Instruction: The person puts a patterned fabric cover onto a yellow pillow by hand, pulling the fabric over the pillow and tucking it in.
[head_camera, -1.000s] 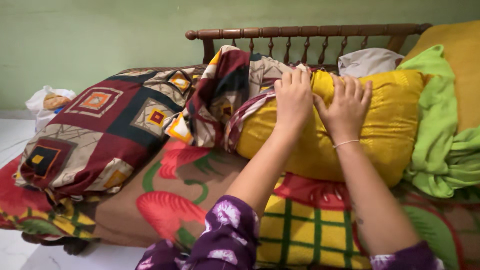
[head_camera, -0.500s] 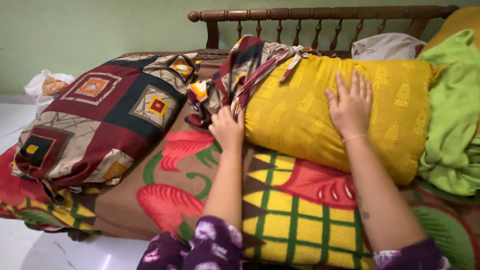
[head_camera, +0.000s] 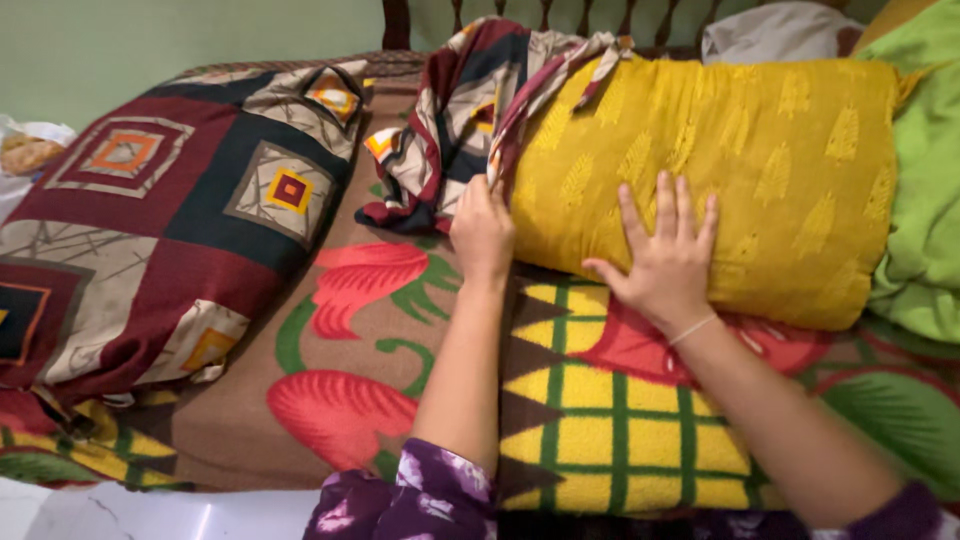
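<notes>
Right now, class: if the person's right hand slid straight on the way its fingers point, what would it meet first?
The right hand already lies flat on the yellow pillow, fingers pointing up across it. Going on, it would probably cross more pillow, then reach the grey cloth behind; depth is unclear.

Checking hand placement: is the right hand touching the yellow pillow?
Touching: the head view shows the right hand pressed flat, fingers spread, on the yellow pillow.
</notes>
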